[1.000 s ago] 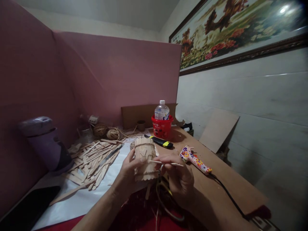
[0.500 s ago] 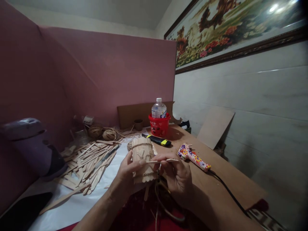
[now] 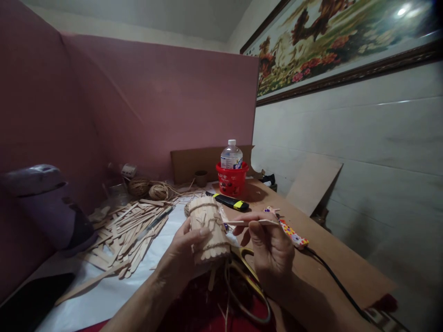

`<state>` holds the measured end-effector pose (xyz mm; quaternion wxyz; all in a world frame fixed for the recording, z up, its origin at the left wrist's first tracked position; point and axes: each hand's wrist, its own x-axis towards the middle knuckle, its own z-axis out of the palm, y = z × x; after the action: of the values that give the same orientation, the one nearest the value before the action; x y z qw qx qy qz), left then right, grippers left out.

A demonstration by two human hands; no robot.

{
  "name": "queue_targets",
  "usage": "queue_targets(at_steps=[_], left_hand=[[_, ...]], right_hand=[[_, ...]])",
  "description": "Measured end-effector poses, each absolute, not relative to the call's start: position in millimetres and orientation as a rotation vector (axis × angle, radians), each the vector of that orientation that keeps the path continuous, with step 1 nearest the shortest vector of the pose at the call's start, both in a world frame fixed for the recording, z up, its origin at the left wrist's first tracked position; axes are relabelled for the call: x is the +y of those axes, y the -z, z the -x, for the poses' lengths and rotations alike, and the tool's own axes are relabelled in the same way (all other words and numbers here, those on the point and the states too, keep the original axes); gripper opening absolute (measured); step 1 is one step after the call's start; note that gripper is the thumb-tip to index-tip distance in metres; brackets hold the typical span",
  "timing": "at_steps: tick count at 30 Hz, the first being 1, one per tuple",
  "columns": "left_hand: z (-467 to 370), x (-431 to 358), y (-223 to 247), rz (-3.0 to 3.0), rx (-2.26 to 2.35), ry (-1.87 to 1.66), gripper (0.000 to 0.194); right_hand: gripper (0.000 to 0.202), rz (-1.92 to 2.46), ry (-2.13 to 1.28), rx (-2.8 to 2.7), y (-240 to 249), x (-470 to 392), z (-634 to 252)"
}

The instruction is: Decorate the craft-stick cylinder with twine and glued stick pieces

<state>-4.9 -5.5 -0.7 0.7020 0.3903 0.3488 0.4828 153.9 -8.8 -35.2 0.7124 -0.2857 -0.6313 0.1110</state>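
My left hand (image 3: 182, 246) is wrapped round the lower left side of a small barrel of wooden sticks (image 3: 206, 214), bound with twine near its top and bottom and with a twine bow on its front. Just right of the barrel, my right hand (image 3: 272, 244) pinches a thin wooden stick (image 3: 265, 222) held nearly level. Scissors with yellow-lined handles (image 3: 256, 283) lie below and between the hands. Behind my right hand is a flower-patterned glue gun (image 3: 292, 234), partly hidden by the fingers.
Loose wooden sticks (image 3: 128, 235) are piled on the left, with twine balls (image 3: 159, 191) behind them. A black and yellow cutter (image 3: 230, 202) lies before a red bucket (image 3: 231, 180) holding a bottle (image 3: 231, 155). A purple appliance (image 3: 48, 212) stands far left; a cord (image 3: 332, 267) runs right.
My right hand has moved right with the stick, away from the barrel's front. More of the bow and the scissors now shows, and the glue gun is more covered.
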Motion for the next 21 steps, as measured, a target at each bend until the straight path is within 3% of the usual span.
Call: queue_targets(at_steps=[7,15,21], left_hand=[[8.2,0.7,1.1,-0.701,0.773,-1.093,0.030],[4.6,-3.1,-2.7,-0.708,0.673,-1.128,0.021],[6.1,-3.9,-3.3,-0.744,0.715,-1.106,0.031]], right_hand=[[0.017,0.911,0.218,-1.721,16.7,-4.8,-183.9],[0.024,1.109,0.189,-2.245,26.6,-25.1,-191.9],[0.035,1.173,0.282,-2.432,25.5,-46.8,-191.0]])
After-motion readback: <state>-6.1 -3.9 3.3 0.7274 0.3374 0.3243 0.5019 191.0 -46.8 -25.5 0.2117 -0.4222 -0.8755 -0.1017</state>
